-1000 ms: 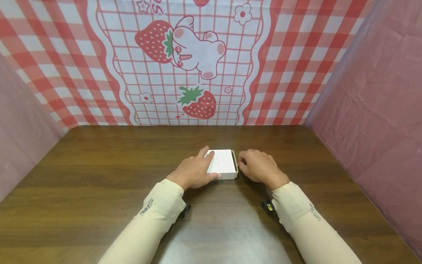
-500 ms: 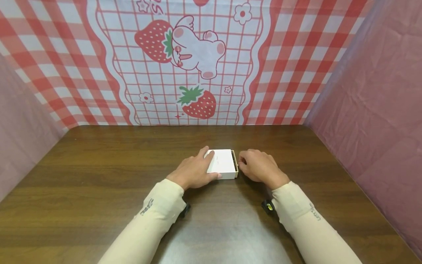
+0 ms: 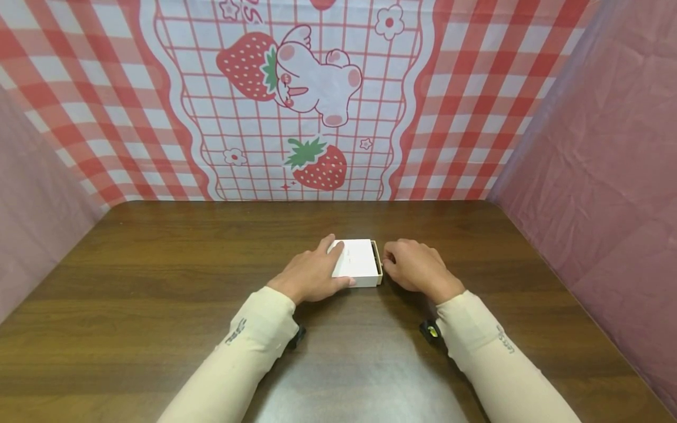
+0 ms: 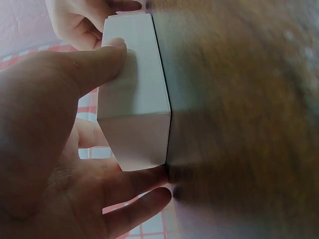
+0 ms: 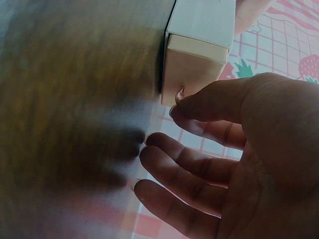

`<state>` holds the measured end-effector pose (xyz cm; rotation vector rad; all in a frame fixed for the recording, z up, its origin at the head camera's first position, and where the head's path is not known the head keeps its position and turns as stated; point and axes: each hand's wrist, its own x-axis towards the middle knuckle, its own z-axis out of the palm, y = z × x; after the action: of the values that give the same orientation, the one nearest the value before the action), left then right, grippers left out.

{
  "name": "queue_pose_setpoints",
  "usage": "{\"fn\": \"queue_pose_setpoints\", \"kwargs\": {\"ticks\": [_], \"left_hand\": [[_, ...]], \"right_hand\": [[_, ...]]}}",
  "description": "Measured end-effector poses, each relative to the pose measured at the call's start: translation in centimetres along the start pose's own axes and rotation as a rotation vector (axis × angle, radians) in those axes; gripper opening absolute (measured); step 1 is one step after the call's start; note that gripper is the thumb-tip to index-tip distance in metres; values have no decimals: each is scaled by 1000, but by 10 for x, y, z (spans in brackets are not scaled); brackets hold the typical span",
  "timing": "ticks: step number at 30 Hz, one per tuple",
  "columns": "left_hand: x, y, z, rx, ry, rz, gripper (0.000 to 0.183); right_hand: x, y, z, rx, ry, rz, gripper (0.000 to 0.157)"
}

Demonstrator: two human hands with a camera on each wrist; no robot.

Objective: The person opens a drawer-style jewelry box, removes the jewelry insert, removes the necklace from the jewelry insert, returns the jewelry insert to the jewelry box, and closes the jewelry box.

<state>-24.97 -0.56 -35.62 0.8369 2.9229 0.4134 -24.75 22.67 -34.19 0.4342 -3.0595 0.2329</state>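
A white slide-out box lies flat on the brown table. Its cream inner drawer sticks out a little on the right side, with a dark strip of the inside showing from above. My left hand grips the box from the left, thumb along the near side and fingers over the top and around the far end. My right hand is at the drawer's outer face. In the right wrist view, its thumb and index finger pinch at a small pull tab there, mostly hidden by the fingertips. The other fingers curve loosely below.
Wood-grain table surrounds the box. A red and white checked cloth with strawberries hangs behind the far edge. Pink cloth hangs at the right side, and more at the left.
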Motion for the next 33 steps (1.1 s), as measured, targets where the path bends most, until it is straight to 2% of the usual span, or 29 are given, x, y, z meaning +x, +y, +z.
{"fn": "queue_pose_setpoints", "kwargs": {"ticks": [33], "left_hand": [[0,1,0,-11,-2,-3,84]], "right_hand": [[-2,2,0,8,17,1,14]]}}
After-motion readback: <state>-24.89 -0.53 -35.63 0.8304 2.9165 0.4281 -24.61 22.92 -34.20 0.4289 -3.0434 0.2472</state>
